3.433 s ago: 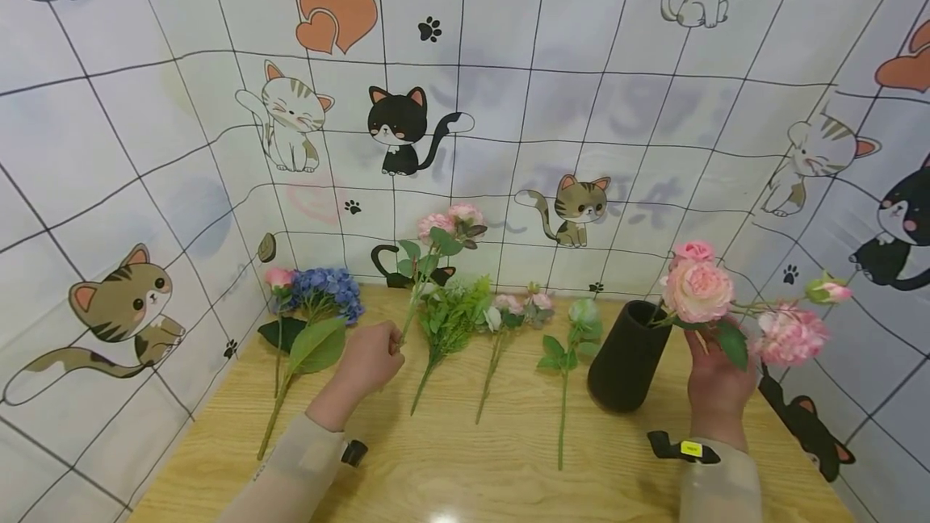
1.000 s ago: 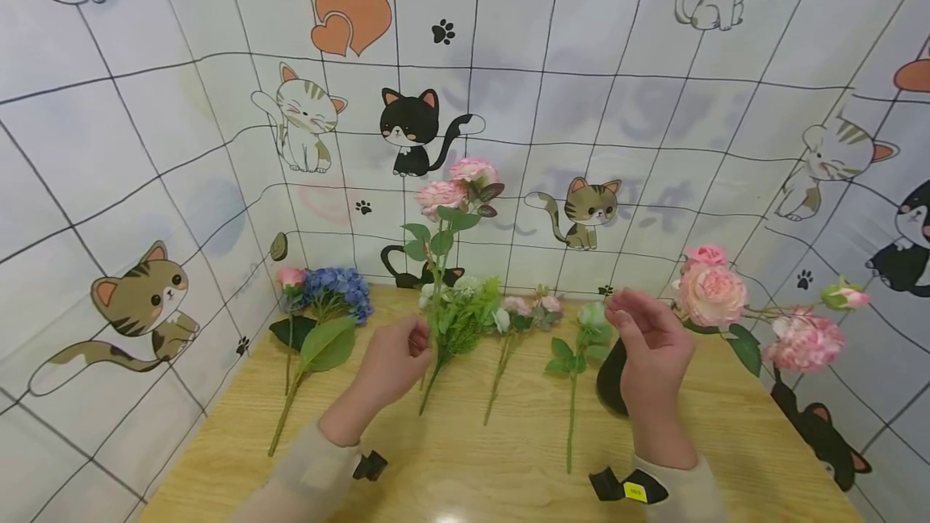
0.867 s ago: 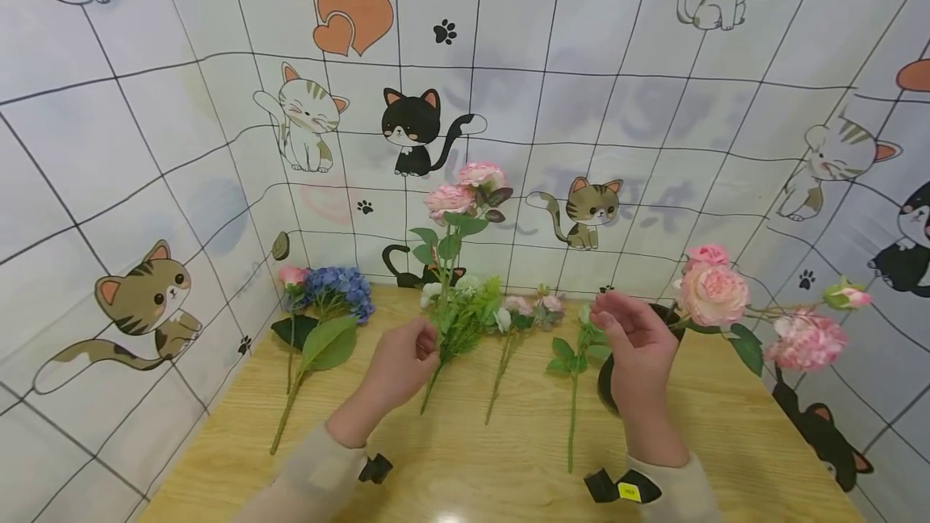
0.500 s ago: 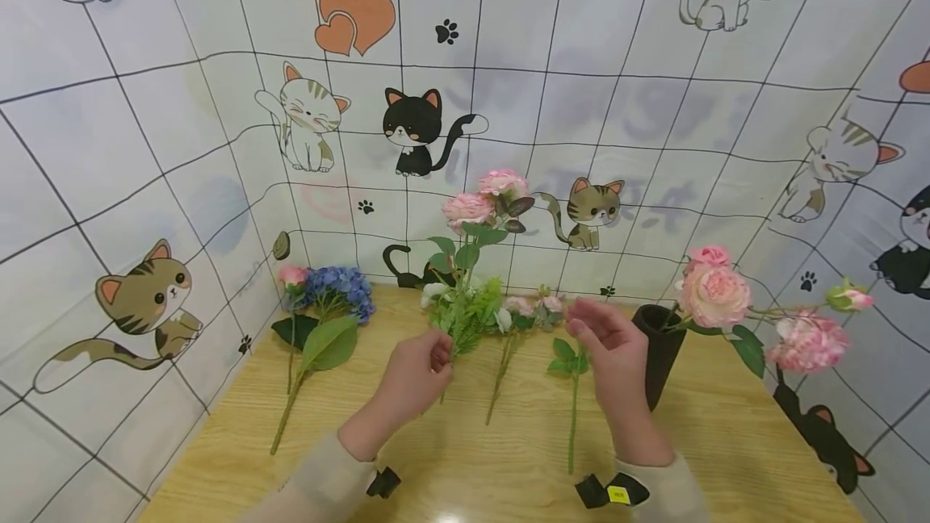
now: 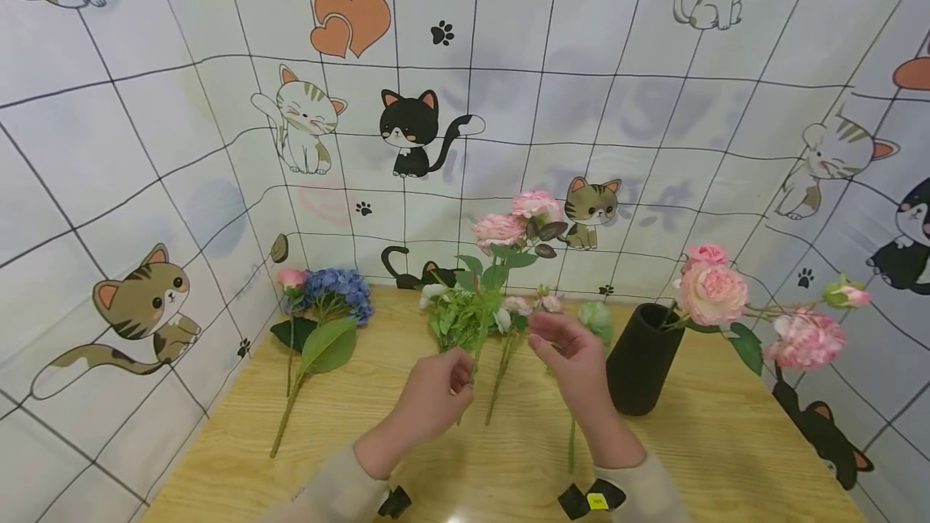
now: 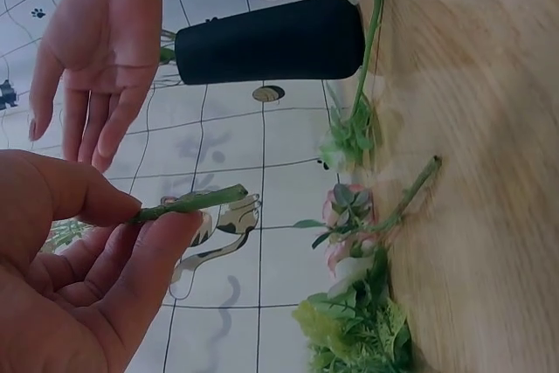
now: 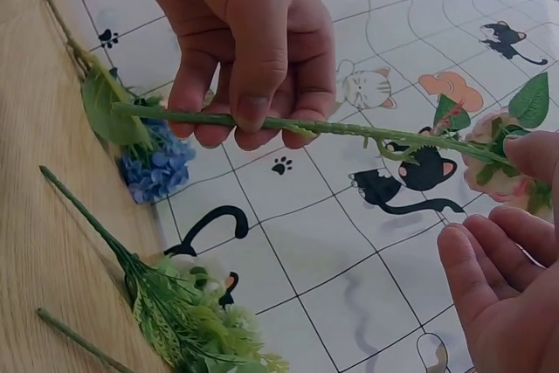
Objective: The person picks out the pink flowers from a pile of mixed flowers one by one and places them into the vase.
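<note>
My left hand pinches the green stem of a pink peony spray between thumb and fingers, and the blooms stand upright above it. In the left wrist view the cut end of the stem sticks out past the fingertips. To the right, my right hand hovers with relaxed fingers, holding nothing. The right wrist view has the right hand's fingers spread beside the upper stem, near the blooms; contact cannot be told. A black vase stands beyond the right hand, with another pink peony spray leaning out rightward.
Several stems lie on the wooden table: a blue hydrangea and a pink bud at left, a green leafy bunch, small pale pink flowers, and a pale green flower partly behind the right hand. Cat-print walls enclose the table.
The right hand has left the spray in the vase and moved left, toward the left hand. The left hand has lifted its peony spray and carried it right.
</note>
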`<state>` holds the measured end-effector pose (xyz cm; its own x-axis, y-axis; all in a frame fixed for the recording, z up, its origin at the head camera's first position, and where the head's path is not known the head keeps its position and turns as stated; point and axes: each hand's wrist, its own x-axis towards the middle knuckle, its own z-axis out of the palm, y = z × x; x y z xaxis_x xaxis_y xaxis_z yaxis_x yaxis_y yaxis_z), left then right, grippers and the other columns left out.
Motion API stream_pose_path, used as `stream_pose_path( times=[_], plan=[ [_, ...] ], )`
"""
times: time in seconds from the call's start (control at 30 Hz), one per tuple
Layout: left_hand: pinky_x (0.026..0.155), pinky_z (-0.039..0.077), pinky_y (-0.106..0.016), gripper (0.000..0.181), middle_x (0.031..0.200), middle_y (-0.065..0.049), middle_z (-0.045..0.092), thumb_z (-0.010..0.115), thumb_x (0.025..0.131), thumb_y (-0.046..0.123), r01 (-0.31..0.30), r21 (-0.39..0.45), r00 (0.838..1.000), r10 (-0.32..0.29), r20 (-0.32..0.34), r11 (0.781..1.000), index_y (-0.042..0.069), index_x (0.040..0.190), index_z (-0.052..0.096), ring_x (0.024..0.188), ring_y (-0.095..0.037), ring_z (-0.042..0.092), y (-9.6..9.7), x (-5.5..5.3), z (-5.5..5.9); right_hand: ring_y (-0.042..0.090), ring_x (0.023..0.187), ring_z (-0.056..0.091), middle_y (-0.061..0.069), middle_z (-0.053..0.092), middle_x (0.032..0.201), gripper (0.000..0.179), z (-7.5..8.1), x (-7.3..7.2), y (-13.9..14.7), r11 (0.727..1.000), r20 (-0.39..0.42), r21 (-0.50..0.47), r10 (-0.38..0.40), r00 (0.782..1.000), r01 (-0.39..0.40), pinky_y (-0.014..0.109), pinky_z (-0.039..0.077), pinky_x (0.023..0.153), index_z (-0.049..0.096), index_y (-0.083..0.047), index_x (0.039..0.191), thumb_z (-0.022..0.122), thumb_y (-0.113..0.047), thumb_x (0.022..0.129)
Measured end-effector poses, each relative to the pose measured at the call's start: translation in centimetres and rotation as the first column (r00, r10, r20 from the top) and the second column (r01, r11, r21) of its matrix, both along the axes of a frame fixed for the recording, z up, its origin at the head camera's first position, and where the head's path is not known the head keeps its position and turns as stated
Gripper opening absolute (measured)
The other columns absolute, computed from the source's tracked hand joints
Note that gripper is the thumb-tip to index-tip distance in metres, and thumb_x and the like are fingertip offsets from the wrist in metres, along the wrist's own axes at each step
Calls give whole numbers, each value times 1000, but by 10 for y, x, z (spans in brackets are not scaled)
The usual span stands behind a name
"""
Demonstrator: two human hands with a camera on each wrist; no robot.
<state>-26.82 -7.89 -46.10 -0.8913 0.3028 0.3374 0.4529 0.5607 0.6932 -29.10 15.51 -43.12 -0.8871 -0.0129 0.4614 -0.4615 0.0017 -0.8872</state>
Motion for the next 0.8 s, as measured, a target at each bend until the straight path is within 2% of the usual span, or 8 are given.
stream_pose_path(
  times=[0.27,0.37,0.57,0.63,0.7,0.8],
  plan=[
    [71,56,-22,19,87,2,72,67,93,-2,48,-18,999,-48,-19,999,11,107,69,78,-2,66,9,3,-4,2,96,72,-14,75,106,28,-8,-3,-9,999,37,36,20,999,-21,22,62,84,68,13,123,71,8,96],
    [71,56,-21,21,88,2,71,67,92,-4,63,-12,998,-63,-7,998,10,107,69,78,-1,65,11,4,-5,3,98,72,-12,76,107,27,-11,-3,-12,998,61,61,28,998,-32,23,62,84,70,10,123,72,5,97],
    [69,55,-19,21,85,4,68,68,88,-6,85,-20,996,-85,-4,996,8,103,69,76,2,62,16,5,-9,3,96,73,5,77,110,25,-18,-5,-15,994,71,102,20,997,-27,23,62,84,73,6,120,76,-3,97],
    [69,54,-19,20,84,4,68,68,88,-6,91,-21,996,-91,1,996,9,102,69,75,2,62,17,6,-9,3,94,73,4,76,106,24,-20,-6,-16,994,69,105,16,997,-23,23,62,82,73,8,118,76,-2,97],
    [69,54,-19,19,85,5,68,69,88,-5,96,-22,995,-96,7,995,8,102,69,75,2,62,18,8,-9,2,93,72,-3,74,102,21,-22,-7,-17,994,75,103,16,997,-23,22,62,81,72,10,115,75,1,96],
    [69,54,-18,18,85,6,68,69,89,-5,105,-25,994,-105,16,994,7,103,69,75,3,62,19,8,-11,3,92,73,-2,72,99,14,-23,-7,-20,995,87,95,14,996,-22,23,62,80,72,8,108,75,1,96]
  ],
)
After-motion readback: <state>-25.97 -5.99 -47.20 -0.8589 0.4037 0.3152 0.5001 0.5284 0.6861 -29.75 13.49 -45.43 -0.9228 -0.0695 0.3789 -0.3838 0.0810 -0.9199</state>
